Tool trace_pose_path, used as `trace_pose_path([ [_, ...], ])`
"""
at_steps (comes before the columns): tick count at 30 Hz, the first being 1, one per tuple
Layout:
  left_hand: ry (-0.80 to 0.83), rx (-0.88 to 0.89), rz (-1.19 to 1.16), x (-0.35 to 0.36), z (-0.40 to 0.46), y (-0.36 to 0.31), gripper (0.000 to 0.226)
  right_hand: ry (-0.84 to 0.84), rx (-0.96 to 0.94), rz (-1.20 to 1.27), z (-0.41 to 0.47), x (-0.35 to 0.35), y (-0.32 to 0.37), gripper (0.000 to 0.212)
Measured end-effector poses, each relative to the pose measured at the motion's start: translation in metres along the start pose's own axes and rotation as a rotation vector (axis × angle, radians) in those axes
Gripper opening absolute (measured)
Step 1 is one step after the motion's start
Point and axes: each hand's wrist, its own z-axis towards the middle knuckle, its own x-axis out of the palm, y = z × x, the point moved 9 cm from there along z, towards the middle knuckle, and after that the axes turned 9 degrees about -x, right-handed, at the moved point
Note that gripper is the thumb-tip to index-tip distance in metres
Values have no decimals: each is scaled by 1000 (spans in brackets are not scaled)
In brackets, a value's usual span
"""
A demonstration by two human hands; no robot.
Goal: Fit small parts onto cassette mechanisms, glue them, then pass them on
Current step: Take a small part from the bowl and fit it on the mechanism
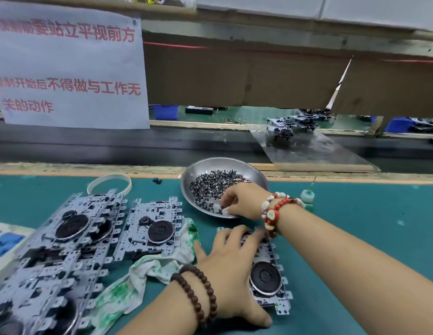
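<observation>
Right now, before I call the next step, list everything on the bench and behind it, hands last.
metal bowl: one, silver, back centre of green mat, holding small dark parts
glue bottle: one, pale green, right of bowl
cassette mechanism: one, grey, under left hand
spare mechanisms: several, grey, left, overlapping
rag: one, white with green stains, centre
tape ring: one, white, back left
paper sign: one, white with red text, upper left
left hand: rests flat on mechanism
right hand: picks in bowl

The desk is teal. Left of the silver bowl, a white cloth has green stains; the sign carries red letters.
</observation>
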Motion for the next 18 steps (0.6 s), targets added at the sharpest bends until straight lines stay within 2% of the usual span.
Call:
trace_pose_path([
  [5, -23, 34, -21, -1, -2, 5, 125, 32, 4, -55, 10, 3, -4, 18],
  [10, -68, 70, -21, -3, -3, 4, 125, -37, -12, -8, 12, 3, -6, 12],
  [13, -93, 92, -15, -4, -5, 3, 125, -134, 4, 78, 8, -5, -11, 11],
  [18, -113, 85, 4, -4, -7, 4, 128, -390, 31, 212, -14, -27, -19, 11],
])
